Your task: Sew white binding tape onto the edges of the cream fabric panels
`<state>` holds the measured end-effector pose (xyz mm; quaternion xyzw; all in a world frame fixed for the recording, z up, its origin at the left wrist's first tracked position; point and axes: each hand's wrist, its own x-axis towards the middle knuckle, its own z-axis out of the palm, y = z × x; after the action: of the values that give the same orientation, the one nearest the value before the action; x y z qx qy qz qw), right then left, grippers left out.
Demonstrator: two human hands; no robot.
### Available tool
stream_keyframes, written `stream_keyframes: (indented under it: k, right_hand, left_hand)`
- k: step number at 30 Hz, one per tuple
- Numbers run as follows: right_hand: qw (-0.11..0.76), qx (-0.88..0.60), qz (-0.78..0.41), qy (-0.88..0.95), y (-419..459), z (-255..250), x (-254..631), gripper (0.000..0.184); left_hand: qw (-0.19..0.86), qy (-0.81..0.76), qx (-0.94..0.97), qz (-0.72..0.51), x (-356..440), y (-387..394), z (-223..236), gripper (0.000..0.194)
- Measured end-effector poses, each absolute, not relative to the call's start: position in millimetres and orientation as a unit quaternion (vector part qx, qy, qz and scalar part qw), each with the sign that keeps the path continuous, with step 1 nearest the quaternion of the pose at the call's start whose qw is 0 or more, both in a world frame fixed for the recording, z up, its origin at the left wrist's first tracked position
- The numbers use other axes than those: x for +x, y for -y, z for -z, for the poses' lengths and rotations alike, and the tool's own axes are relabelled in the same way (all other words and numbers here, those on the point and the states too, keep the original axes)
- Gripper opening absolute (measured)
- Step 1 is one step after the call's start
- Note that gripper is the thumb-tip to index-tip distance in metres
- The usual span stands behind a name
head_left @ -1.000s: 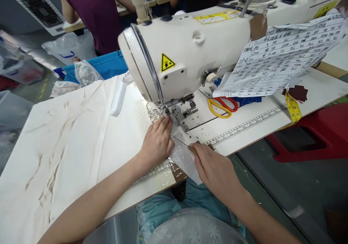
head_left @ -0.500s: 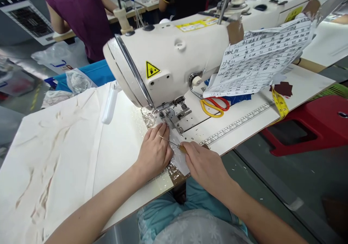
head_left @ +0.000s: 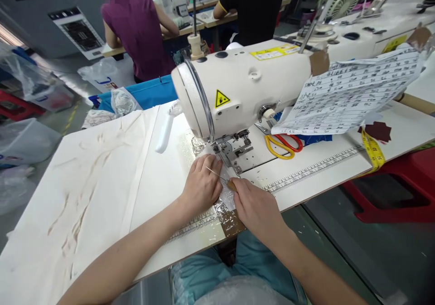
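Note:
My left hand rests on a strip of white fabric, fingers curled and pressed together close to the sewing machine's presser foot; its fingertips are partly hidden. In my right hand is an awl with a wooden handle. Its thin metal point reaches left, over the fingers of my left hand. The fabric strip runs under the needle area of the white sewing machine, between both hands.
Yellow-and-red-handled scissors lie right of the needle area. A written paper sheet hangs against the machine. White cloth covers the table's left side. A yellow tape measure drapes over the right edge. Two people sit beyond.
The view has shifted, so the machine and table appear farther right. The fabric strip's near end has drawn up toward the machine. Both hands keep nearly the same pose, awl still held.

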<state>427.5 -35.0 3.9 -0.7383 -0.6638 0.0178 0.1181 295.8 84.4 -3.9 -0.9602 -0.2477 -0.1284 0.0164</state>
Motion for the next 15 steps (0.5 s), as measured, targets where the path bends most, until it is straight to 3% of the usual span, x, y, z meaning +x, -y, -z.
stream_keyframes:
  k: [11, 15]
  right_hand:
    - [0.241, -0.714, -0.021, 0.657, 37, 5, 425, 0.025]
    - [0.259, -0.704, -0.005, 0.661, 40, 5, 424, 0.027]
  left_hand:
    - [0.095, 0.257, -0.953, 0.128, 293, -104, 4, 0.038]
    - [0.074, 0.235, -0.960, 0.133, 294, -93, 1, 0.038]
